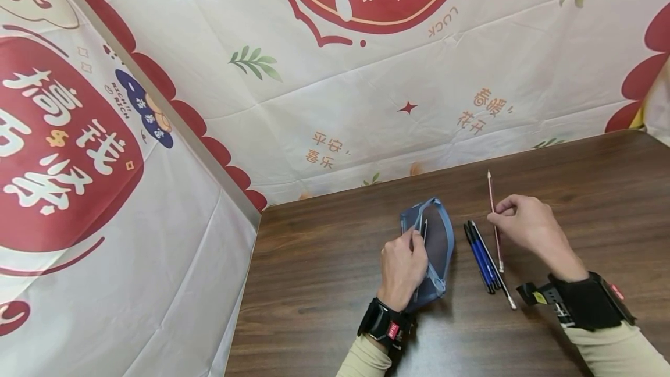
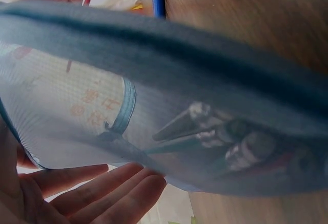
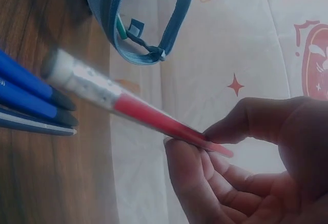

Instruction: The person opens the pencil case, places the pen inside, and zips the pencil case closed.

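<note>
At lower centre of the head view, your left hand (image 1: 402,266) pinches the soft mesh pouch (image 1: 437,243) open; it'll sag. Right of it, your right hand (image 1: 526,228) pinches a red pen (image 1: 494,220): light, stiff, slick. Hold it mid-barrel, above the blue pens (image 1: 483,258).

A dark wooden table (image 1: 324,284) stands against cream cloth walls (image 1: 366,103) (printed with red motifs).
</note>
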A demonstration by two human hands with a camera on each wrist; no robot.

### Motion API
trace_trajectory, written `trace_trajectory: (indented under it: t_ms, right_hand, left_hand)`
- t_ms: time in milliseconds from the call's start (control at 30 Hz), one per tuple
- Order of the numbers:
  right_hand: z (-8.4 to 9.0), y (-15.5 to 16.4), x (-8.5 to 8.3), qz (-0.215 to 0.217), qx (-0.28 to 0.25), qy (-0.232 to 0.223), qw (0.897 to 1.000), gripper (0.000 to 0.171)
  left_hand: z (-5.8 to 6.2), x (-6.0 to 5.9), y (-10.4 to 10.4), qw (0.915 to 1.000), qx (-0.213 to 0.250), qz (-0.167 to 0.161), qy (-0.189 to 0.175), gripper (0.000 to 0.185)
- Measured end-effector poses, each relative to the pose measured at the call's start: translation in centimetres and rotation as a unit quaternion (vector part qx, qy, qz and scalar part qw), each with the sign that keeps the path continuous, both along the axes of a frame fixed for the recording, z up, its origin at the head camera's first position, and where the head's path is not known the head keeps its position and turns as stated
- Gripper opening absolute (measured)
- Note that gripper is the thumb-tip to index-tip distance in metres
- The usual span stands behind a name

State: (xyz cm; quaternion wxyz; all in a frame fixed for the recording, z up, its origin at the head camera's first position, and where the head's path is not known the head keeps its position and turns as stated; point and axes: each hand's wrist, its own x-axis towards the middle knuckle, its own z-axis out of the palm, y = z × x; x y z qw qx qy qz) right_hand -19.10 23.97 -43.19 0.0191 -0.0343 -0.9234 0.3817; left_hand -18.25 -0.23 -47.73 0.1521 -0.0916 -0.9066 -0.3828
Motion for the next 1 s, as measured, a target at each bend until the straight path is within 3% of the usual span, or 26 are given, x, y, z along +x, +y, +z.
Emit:
trace_trajectory:
  t_ms: [267,633,1000]
  right_hand:
    - [0.4,-0.4,0.4,-0.028,-0.033,0.070,0.997,0.028]
    - [0.9,-0.3,0.9,-0.060,-0.066,0.117,0.989,0.023]
    - [1.2,-0.3,1.0,-0.072,-0.100,0.119,0.985,0.026]
  left_hand:
    - [-0.1,0.0,0.0,1.0000,0.005,-0.002,0.000,0.038]
    - [0.0,0.1,0.0,1.0000,0.005,-0.004,-0.001,0.039]
    - [-0.1,0.0,-0.1,0.9999,0.005,-0.009,-0.006,0.040]
